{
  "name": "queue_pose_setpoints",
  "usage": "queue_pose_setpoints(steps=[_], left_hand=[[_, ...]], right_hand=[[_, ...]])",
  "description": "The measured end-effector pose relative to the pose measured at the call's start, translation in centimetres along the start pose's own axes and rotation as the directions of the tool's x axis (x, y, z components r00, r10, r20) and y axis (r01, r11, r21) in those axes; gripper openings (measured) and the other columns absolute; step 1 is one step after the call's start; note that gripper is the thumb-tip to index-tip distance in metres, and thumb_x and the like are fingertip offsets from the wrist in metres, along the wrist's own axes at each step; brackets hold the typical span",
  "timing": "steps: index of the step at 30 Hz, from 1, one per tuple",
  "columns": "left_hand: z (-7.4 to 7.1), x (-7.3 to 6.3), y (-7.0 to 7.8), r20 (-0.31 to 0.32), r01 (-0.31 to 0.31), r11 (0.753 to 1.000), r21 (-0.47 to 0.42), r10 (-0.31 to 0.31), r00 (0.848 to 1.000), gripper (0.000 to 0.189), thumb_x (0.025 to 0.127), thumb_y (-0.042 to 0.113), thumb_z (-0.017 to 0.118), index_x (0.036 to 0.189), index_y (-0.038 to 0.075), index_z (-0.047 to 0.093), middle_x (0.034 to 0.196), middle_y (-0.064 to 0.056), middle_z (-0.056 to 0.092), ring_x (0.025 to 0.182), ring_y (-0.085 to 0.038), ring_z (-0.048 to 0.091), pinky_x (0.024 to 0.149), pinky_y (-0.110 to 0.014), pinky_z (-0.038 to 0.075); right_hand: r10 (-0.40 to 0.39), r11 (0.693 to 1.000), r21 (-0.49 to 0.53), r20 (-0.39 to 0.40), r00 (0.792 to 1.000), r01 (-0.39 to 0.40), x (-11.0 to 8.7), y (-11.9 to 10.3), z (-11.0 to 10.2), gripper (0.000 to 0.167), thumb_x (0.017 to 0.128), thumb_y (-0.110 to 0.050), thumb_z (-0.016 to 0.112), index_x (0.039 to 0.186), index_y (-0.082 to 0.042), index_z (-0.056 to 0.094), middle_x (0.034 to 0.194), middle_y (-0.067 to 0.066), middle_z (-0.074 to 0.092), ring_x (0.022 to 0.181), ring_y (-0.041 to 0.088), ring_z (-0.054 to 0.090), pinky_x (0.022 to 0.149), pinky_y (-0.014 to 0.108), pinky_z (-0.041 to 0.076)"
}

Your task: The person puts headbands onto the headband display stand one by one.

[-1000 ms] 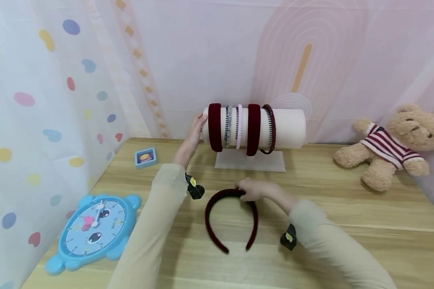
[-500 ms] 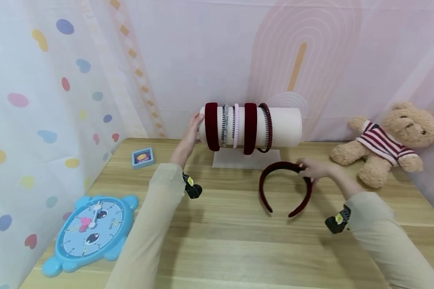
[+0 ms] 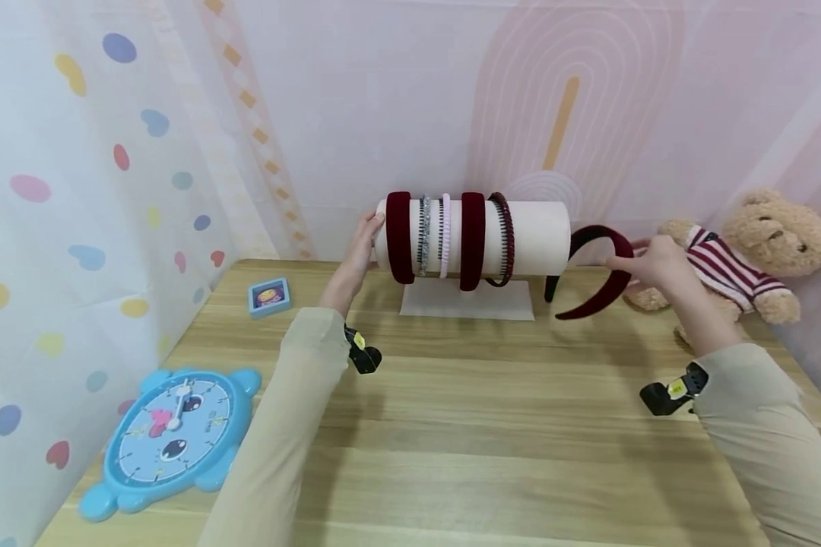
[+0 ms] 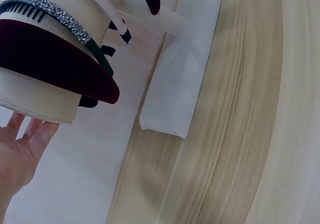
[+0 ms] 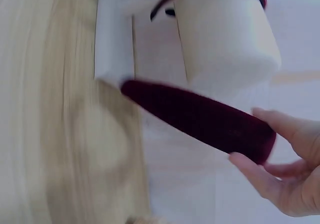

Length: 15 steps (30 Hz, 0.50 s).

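Observation:
My right hand (image 3: 650,262) pinches a wide dark-red velvet headband (image 3: 612,285) at its top curve, thumb on one edge and fingers on the other. It hangs in the air just off the right end of a cream display roll (image 3: 537,239), its tips pointing left and down. In the right wrist view the headband (image 5: 200,116) runs beside the bare end of the roll. Along the roll sit two velvet headbands (image 3: 473,239), a sparkly silver one (image 3: 424,235), a pink one (image 3: 445,235) and a braided dark-red one (image 3: 506,239). My left hand (image 3: 361,254) rests straight fingers against the roll's left end.
The roll stands on a flat white base (image 3: 465,300) near the table's back edge. A teddy bear (image 3: 746,258) sits at the right, close behind my right hand. Left are a small blue framed box (image 3: 269,297) and a blue toy clock (image 3: 174,437).
My right hand has carried the velvet headband from the middle of the table rightward, then up beside the roll's right end, turning it edge-on. My left hand stays at the left end.

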<state>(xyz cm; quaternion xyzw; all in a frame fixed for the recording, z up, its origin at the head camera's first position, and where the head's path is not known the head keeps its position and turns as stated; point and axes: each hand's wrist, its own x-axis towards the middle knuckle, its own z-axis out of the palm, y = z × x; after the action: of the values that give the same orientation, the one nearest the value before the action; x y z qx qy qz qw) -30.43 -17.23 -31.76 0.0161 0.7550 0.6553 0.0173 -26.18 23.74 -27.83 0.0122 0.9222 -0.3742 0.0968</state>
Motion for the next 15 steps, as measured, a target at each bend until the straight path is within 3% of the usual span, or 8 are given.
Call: queue_pose_setpoints(steps=[3,5,7,10,15], left_hand=[[0.1,0.1,0.1,-0.011,0.008,1.000,-0.001,-0.008,1.000,0.055,0.094,0.046,0.029,0.143,0.023,0.020,0.143,-0.007,0.031,0.125,-0.029,0.035,0.101,-0.053,0.031],[0.1,0.2,0.0,-0.018,0.017,1.000,-0.008,-0.017,1.000,0.054,0.094,0.046,0.030,0.142,0.023,0.022,0.141,-0.007,0.034,0.122,-0.027,0.037,0.100,-0.052,0.032],[0.1,0.2,-0.2,-0.021,0.023,1.000,-0.015,-0.023,1.000,0.053,0.094,0.046,0.031,0.141,0.024,0.024,0.139,-0.007,0.036,0.119,-0.027,0.038,0.099,-0.052,0.033],[0.1,0.3,-0.2,-0.019,0.021,1.000,-0.013,-0.021,1.000,0.054,0.094,0.047,0.030,0.142,0.024,0.023,0.140,-0.007,0.035,0.120,-0.027,0.038,0.100,-0.052,0.032],[0.0,0.2,0.0,-0.015,0.011,1.000,-0.003,-0.011,1.000,0.056,0.094,0.047,0.030,0.144,0.023,0.020,0.142,-0.007,0.032,0.122,-0.028,0.036,0.100,-0.053,0.032]], right_hand=[[-0.059,0.997,-0.051,-0.161,0.985,0.051,-0.4,-1.5,1.0,0.080,0.083,-0.044,0.060,0.133,0.013,0.034,0.117,0.036,0.051,0.074,0.025,0.066,0.063,0.033,0.054],[-0.109,0.993,-0.071,-0.229,0.967,0.095,-0.6,-2.3,1.7,0.076,0.083,-0.042,0.061,0.131,0.012,0.037,0.112,0.034,0.055,0.085,0.035,0.063,0.065,0.035,0.053],[-0.154,0.987,-0.078,-0.268,0.951,0.138,-0.8,-2.9,2.2,0.073,0.083,-0.039,0.061,0.130,0.012,0.038,0.110,0.033,0.056,0.091,0.040,0.059,0.063,0.035,0.053],[-0.204,0.979,-0.059,-0.287,0.936,0.196,-1.0,-3.4,2.8,0.071,0.084,-0.035,0.061,0.131,0.013,0.036,0.111,0.034,0.054,0.087,0.040,0.060,0.054,0.030,0.053],[-0.223,0.974,-0.039,-0.315,0.922,0.222,-1.1,-3.6,3.2,0.069,0.085,-0.032,0.061,0.132,0.012,0.036,0.115,0.034,0.053,0.089,0.040,0.060,0.048,0.025,0.051]])
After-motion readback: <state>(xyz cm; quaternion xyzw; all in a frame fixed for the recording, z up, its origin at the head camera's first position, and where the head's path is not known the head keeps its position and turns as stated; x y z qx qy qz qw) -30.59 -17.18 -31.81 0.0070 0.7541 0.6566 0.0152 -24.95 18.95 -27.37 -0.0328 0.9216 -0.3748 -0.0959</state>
